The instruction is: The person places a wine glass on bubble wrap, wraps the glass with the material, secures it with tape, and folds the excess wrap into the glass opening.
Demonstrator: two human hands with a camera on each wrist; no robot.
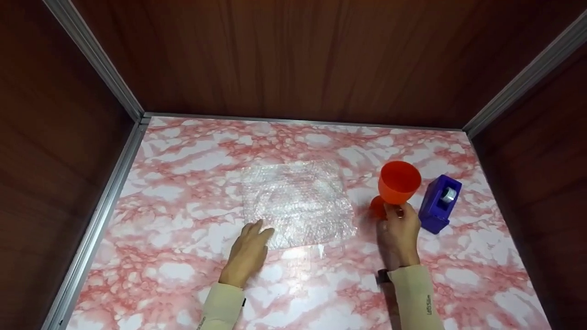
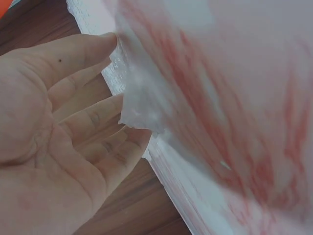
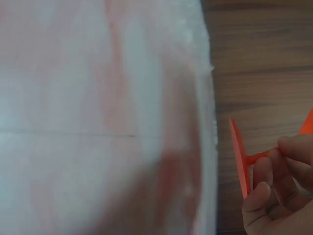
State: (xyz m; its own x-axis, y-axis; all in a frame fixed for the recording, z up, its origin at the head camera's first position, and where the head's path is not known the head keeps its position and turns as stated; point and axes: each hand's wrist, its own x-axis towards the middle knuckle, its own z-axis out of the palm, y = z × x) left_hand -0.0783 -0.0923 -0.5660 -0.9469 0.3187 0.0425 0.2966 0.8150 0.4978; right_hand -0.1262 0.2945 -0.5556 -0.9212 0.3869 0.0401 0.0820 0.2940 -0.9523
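My right hand (image 1: 404, 231) grips an orange plastic goblet (image 1: 398, 190) by its stem, with the bowl upward and tilted so that its inside shows. In the right wrist view, thumb and fingers pinch the thin stem just above the flat round foot (image 3: 238, 159). A square sheet of clear bubble wrap (image 1: 298, 201) lies in the middle of the table. At its lower left corner rests my left hand (image 1: 247, 254), fingers loosely extended. The left wrist view shows those fingertips (image 2: 142, 137) at the sheet's edge (image 2: 139, 105), not curled round it.
A purple tape dispenser (image 1: 433, 208) with a roll of clear tape stands just right of the goblet. The table (image 1: 160, 270) has a pink and white marbled top. Dark wood panels (image 1: 293, 59) with metal edging enclose it at the back and sides.
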